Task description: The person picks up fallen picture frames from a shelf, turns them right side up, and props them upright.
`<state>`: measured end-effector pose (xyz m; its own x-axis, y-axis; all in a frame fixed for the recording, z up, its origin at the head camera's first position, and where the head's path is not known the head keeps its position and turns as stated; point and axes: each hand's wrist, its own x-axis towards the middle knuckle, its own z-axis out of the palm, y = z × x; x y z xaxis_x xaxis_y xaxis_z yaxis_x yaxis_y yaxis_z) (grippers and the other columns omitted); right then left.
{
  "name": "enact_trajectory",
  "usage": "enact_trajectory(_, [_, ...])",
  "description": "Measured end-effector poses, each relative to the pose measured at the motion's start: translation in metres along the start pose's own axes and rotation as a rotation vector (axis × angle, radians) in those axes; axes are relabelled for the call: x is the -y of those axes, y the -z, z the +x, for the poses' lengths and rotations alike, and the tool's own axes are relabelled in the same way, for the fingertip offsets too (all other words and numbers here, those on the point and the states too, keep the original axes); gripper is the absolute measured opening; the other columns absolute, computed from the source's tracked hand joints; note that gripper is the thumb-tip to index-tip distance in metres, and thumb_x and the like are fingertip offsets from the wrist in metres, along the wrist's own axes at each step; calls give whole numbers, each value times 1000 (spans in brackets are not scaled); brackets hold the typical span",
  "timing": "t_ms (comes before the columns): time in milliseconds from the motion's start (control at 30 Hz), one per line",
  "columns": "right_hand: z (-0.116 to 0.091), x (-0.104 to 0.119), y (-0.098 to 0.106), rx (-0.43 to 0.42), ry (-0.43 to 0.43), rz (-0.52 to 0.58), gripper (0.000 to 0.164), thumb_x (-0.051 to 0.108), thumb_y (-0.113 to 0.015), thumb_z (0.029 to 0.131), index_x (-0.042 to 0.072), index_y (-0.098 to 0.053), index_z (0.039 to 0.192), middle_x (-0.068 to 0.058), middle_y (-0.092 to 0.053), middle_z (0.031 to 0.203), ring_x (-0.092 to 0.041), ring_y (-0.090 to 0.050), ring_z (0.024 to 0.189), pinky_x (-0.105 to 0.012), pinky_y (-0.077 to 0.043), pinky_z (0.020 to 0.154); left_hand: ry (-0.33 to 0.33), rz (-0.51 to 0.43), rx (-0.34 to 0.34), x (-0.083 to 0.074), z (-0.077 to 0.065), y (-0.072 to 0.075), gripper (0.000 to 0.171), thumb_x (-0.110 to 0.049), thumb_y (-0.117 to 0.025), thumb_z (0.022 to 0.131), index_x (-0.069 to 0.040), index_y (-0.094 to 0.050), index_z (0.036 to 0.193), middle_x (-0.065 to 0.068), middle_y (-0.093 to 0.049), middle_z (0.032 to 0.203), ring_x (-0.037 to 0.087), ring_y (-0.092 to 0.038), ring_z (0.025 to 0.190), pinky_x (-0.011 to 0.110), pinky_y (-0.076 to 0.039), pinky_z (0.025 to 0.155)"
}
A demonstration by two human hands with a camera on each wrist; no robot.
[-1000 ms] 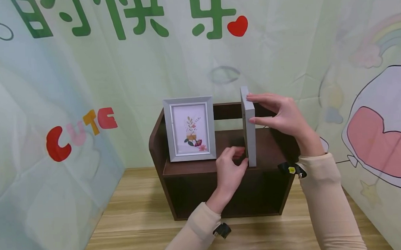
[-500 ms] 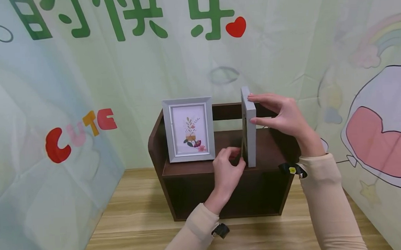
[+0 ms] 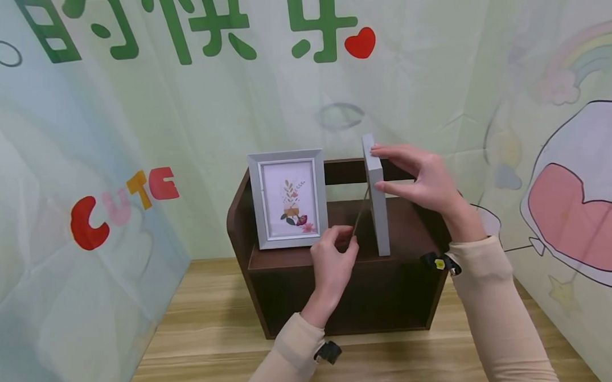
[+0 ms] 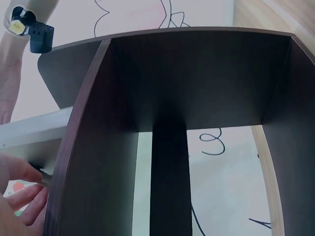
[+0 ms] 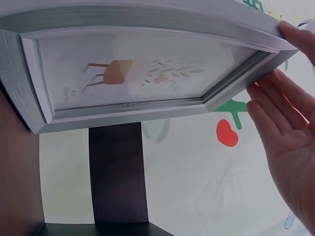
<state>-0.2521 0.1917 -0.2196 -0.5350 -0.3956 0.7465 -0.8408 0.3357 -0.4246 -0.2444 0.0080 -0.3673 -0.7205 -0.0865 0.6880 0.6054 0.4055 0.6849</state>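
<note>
On the dark brown shelf unit [image 3: 410, 226], a grey picture frame [image 3: 381, 216] stands edge-on to the head view. My right hand [image 3: 428, 180] holds its upper part between thumb and fingers; the right wrist view shows its front, a plant print with a brown pot [image 5: 118, 72]. Behind the frame, my left hand [image 3: 332, 264] pinches the free end of the thin fold-out stand [image 3: 361, 212], which slants away from the back. Those pinching fingers appear at the left edge of the left wrist view, partly cut off. A second grey picture frame [image 3: 290, 243] faces forward at the shelf's left.
Below the shelf board is a dark open compartment [image 3: 336, 301]. The unit stands on a wood-grain table [image 3: 199, 332]. A printed fabric backdrop [image 3: 220, 115] hangs close behind and on both sides, with green characters and a red heart [image 3: 360, 43].
My left hand has moved left, swinging the stand outward from the frame's back. The frame's top has shifted slightly left with my right hand. The second frame stays in place.
</note>
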Motion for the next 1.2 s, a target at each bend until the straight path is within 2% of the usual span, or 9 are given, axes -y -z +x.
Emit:
enact_trajectory(333, [3, 0, -8, 16, 20, 13, 51, -7, -75, 73, -7, -59, 121, -22, -59, 126, -32, -53, 121, -23, -39, 106, 41, -9, -40, 8, 5, 10, 12, -5, -70, 82, -5, -71, 94, 7, -70, 89, 16, -68, 79, 27, -57, 74])
enact_trajectory(633, [9, 3, -16, 49, 28, -1, 50, -3, -76, 75, -5, -59, 122, -20, -59, 127, -29, -53, 122, -23, -38, 107, 17, -1, -63, 8, 7, 16, 12, 0, -70, 81, -2, -71, 92, 9, -70, 87, 18, -68, 76, 28, -58, 72])
enact_trajectory(833, [12, 6, -20, 64, 17, -42, 51, 0, -76, 76, -3, -59, 124, -18, -58, 129, -27, -53, 123, -18, -37, 106, -4, 14, -80, 10, 10, 18, 10, 2, -70, 80, -2, -71, 89, 9, -69, 84, 17, -68, 73, 27, -58, 70])
enact_trajectory(1100, [14, 9, -21, 73, 16, -57, 50, 1, -76, 76, -3, -59, 124, -18, -58, 128, -28, -53, 122, -19, -38, 106, 16, 34, -62, 10, 11, 21, 10, 0, -70, 80, -3, -71, 89, 8, -69, 84, 17, -68, 75, 28, -58, 71])
enact_trajectory(1200, [14, 10, -21, 78, 17, -79, 50, 1, -76, 76, -3, -60, 123, -18, -59, 128, -28, -54, 122, -23, -39, 106, 29, 38, -44, 10, 12, 22, 10, 0, -70, 80, -3, -71, 89, 8, -68, 85, 17, -68, 75, 28, -58, 72])
